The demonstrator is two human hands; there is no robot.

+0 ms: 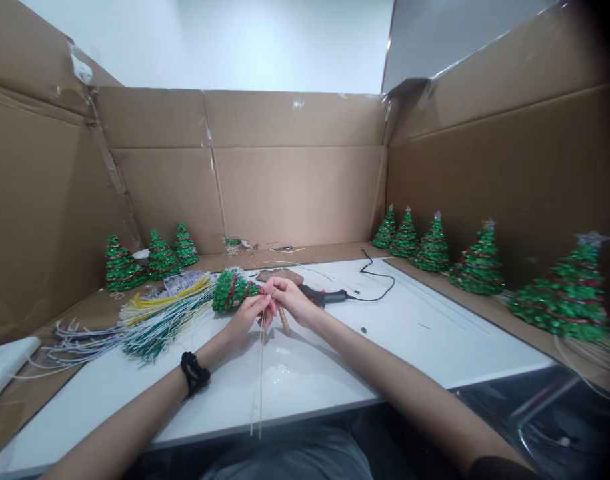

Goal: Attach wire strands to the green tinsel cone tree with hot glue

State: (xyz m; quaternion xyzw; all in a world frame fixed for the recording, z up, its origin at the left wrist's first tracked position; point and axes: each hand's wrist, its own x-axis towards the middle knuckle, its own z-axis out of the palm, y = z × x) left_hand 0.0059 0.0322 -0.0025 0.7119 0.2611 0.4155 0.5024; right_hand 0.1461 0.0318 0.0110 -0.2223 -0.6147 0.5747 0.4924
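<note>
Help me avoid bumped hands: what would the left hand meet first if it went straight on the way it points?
The left hand would most likely meet the right hand first, which lies close ahead; whether the two touch is hard to tell.

Christmas tree (229, 291): small, glittery green, wound with red garland | pose: on its side, tip pointing right, mid-view | yellow strand (261, 400) and white strand (253, 421): thin, hanging nearly straight below the tip, lower ends loose
</note>
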